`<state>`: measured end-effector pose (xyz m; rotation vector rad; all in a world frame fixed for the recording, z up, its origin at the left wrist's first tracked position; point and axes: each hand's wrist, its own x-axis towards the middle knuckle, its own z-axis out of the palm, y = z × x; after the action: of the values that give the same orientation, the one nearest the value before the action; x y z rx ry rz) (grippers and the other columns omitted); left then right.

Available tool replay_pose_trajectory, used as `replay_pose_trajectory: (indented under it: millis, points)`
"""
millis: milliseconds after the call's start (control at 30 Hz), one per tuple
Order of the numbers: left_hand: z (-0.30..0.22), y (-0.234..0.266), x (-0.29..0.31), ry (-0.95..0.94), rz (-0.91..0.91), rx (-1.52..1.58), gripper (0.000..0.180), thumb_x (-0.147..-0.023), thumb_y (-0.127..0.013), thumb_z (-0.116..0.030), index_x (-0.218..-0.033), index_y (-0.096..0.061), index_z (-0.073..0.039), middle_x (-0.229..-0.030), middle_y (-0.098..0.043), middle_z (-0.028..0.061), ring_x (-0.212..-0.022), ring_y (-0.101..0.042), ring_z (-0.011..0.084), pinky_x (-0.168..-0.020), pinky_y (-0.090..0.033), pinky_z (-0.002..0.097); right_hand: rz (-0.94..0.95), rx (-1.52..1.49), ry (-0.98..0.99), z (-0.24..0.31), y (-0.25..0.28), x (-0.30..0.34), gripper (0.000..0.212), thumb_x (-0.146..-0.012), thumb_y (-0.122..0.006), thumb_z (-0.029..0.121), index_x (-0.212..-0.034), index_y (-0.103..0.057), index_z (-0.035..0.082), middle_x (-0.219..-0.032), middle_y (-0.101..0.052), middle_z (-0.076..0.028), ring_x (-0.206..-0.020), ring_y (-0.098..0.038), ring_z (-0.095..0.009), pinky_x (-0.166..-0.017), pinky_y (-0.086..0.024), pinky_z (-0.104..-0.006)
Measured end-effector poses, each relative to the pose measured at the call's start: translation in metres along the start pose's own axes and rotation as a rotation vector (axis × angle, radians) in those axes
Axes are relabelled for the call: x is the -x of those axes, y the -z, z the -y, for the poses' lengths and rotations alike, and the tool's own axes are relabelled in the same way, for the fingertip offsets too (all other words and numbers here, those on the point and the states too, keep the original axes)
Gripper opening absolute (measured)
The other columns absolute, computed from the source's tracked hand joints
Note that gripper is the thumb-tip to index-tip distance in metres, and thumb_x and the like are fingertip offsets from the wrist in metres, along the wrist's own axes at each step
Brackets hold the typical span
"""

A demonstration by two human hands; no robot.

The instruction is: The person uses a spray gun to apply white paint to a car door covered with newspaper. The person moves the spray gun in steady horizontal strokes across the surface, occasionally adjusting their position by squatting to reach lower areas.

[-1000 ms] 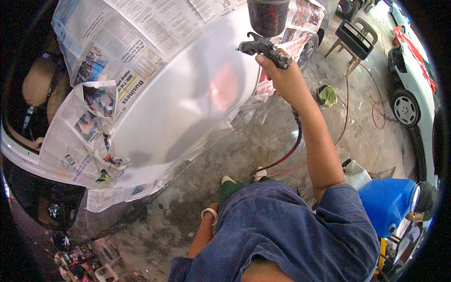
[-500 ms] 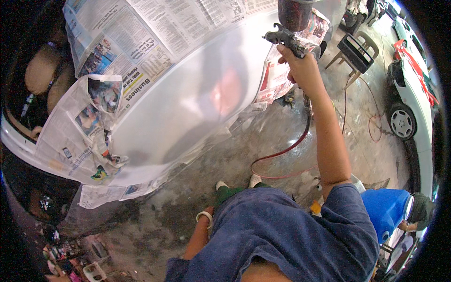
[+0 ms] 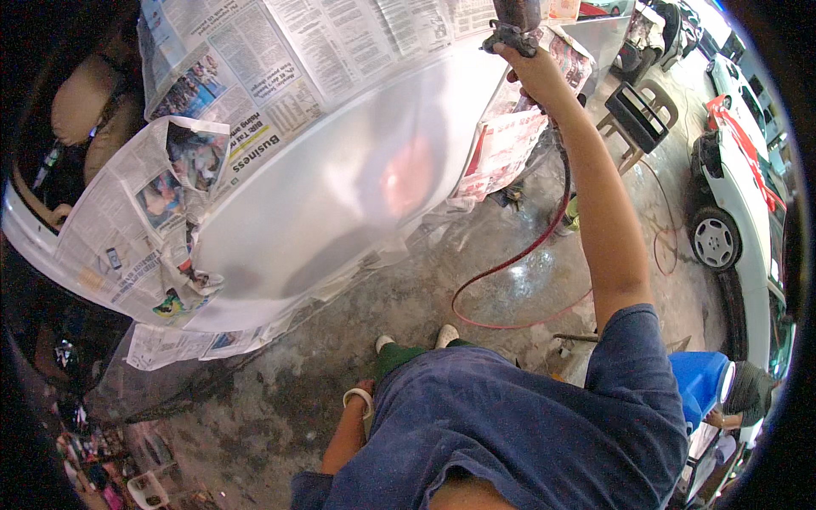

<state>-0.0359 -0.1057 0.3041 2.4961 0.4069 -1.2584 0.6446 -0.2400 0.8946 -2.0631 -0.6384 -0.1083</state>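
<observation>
My right hand (image 3: 529, 71) is closed around the grip of a spray gun (image 3: 508, 39), with my arm stretched out ahead. A dark paint cup (image 3: 518, 12) sits on top of the gun, cut off by the upper edge. From the grip a red hose (image 3: 544, 246) hangs down and loops over the floor. Below and left of the gun lies a glossy white car panel (image 3: 323, 212), apart from it. Newspaper sheets (image 3: 293, 51) cover the car around this panel. My left hand (image 3: 365, 387) hangs beside my thigh, below a white wristband; its fingers are hidden.
A chair (image 3: 637, 119) with a black part on it stands at the right. Farther right is a white car (image 3: 752, 204) with red covering. A blue container (image 3: 699, 382) and another person's arm (image 3: 729, 420) are at lower right. The concrete floor (image 3: 297, 387) has wet-looking patches.
My right hand has moved the spray gun forward and slightly left, toward the upper edge. The hose has swung along with it. My left hand stays low by my thigh.
</observation>
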Motion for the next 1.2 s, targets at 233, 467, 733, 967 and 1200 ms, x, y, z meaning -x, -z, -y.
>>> replay_pose_trajectory:
  millis: [233, 467, 733, 967, 1200]
  points:
    - [0.001, -0.014, 0.004, 0.024, 0.006, 0.063, 0.038, -0.099, -0.043, -0.019, -0.134, -0.052, -0.006, -0.14, -0.05, 0.0184, -0.129, -0.05, 0.0313, -0.106, -0.044, 0.0437, 0.074, 0.003, -0.011, 0.008, -0.011, 0.004, 0.059, -0.085, -0.066, 0.062, -0.094, -0.067, 0.003, -0.062, -0.055, -0.005, -0.048, -0.051, -0.014, -0.045, -0.043, -0.0322]
    - [-0.002, -0.021, 0.001, 0.032, 0.005, 0.094, 0.038, -0.099, -0.044, -0.021, -0.134, -0.052, -0.006, -0.139, -0.051, 0.0181, -0.128, -0.051, 0.0311, -0.105, -0.044, 0.0433, 0.153, -0.043, -0.042, 0.026, -0.018, 0.027, 0.06, -0.086, -0.065, 0.061, -0.078, -0.06, 0.001, -0.055, -0.049, -0.002, -0.04, -0.043, -0.011, -0.036, -0.035, -0.0299]
    - [-0.003, -0.025, 0.0, 0.048, 0.0, 0.121, 0.039, -0.099, -0.046, -0.023, -0.134, -0.053, -0.006, -0.137, -0.052, 0.0178, -0.127, -0.052, 0.0308, -0.105, -0.044, 0.0428, 0.281, -0.089, -0.004, 0.071, -0.027, 0.06, 0.049, -0.09, -0.064, 0.053, -0.079, -0.058, 0.005, -0.061, -0.051, 0.001, -0.041, -0.043, -0.006, -0.037, -0.036, -0.024]
    - [-0.007, -0.027, -0.002, 0.047, 0.0, 0.141, 0.04, -0.099, -0.047, -0.024, -0.133, -0.053, -0.006, -0.136, -0.054, 0.0175, -0.125, -0.053, 0.0306, -0.105, -0.044, 0.0424, 0.346, -0.062, -0.049, 0.084, -0.028, 0.078, 0.054, -0.089, -0.066, 0.055, -0.07, -0.056, 0.005, -0.057, -0.05, 0.001, -0.039, -0.044, -0.007, -0.037, -0.037, -0.0243]
    - [-0.007, -0.019, -0.006, 0.05, 0.004, 0.146, 0.041, -0.098, -0.049, -0.026, -0.133, -0.054, -0.006, -0.135, -0.055, 0.0172, -0.124, -0.054, 0.0303, -0.105, -0.044, 0.0419, 0.292, -0.064, -0.047, 0.065, -0.015, 0.074, 0.057, -0.086, -0.066, 0.058, -0.087, -0.064, 0.002, -0.064, -0.057, -0.004, -0.041, -0.049, -0.011, -0.036, -0.039, -0.0277]
